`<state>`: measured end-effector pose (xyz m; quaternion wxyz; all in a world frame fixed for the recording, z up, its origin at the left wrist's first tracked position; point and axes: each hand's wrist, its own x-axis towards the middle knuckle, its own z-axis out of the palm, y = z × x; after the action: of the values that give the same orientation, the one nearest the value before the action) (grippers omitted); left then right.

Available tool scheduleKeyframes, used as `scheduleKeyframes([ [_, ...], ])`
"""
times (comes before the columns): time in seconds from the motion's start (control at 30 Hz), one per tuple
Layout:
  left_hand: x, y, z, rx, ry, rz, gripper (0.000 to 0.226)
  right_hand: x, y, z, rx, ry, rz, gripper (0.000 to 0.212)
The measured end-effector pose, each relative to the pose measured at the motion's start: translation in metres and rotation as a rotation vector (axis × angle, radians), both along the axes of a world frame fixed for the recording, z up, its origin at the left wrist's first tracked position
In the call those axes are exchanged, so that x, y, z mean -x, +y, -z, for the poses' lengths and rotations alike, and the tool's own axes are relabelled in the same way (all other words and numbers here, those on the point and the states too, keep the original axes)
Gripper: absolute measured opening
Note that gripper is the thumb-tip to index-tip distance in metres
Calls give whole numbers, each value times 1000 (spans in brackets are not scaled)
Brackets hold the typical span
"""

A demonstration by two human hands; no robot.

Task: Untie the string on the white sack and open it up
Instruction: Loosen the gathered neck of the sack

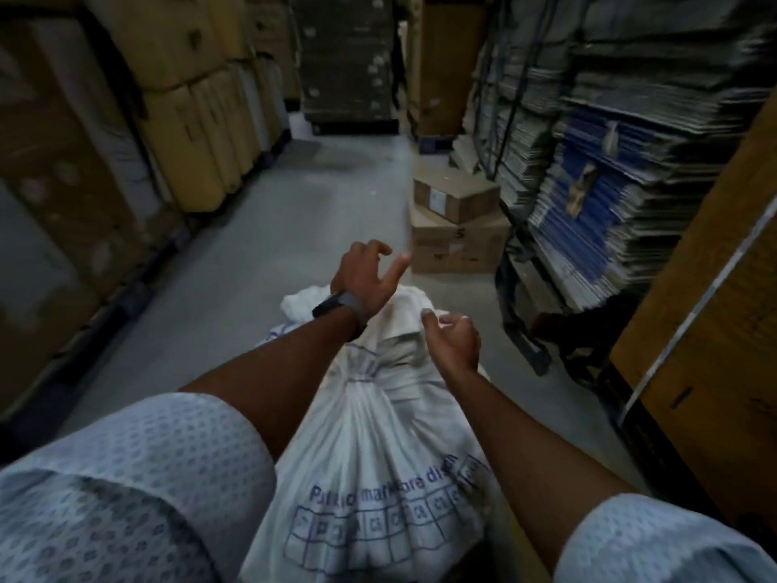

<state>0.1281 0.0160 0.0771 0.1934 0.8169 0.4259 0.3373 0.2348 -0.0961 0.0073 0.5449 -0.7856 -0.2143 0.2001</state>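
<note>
White sack [370, 448] reads, perhaps, "more"; both hands [366, 279] hover above

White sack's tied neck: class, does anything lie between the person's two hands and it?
Nothing visible does. The left hand hovers open above the white sack, the right hand pinches its loose top, and the cinched neck lies uncovered just below them.

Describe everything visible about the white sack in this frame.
The white sack lies on the grey floor between the person's forearms, neck pointing away. It looks like woven plastic, printed with blurred blue lettering and a row of boxes. The neck is still cinched into tight pleats near the middle; the string itself is hard to make out. Loose, crumpled fabric spreads beyond it. The right hand touches that loose fabric; the left hand hovers open above it.
</note>
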Motion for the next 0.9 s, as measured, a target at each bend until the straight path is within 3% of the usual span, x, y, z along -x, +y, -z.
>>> scheduleKeyframes([
  [0.13, 58, 38, 23, -15, 223, -66, 56, 34, 51, -4, 16, -116, -9, 70],
  [0.23, 79, 57, 37, 67, 285, -71, 64, 42, 71, 0, 153, -209, -36, 81],
  [0.3, 86, 66, 43, 118, 260, -78, 68, 43, 75, 5, 252, -356, -102, 74],
  [0.37, 88, 68, 48, 170, 167, -105, 67, 42, 75, 10, 276, -622, -200, 53],
  [0.47, 84, 57, 50, 246, 34, -155, 64, 43, 68, 19, 85, -1028, -542, 35],
  [0.57, 80, 39, 48, 218, 60, -176, 62, 53, 52, 22, 163, -1231, -874, 30],
  [0.73, 69, 8, 41, -42, 210, -145, 69, 75, 14, 27, 15, -1384, -1049, 40],
  [0.8, 62, 0, 36, -41, 311, -210, 73, 83, 0, 28, -71, -1434, -1074, 36],
  [0.9, 61, -1, 30, 33, 587, -356, 57, 89, -19, 32, -65, -1383, -1065, 41],
])
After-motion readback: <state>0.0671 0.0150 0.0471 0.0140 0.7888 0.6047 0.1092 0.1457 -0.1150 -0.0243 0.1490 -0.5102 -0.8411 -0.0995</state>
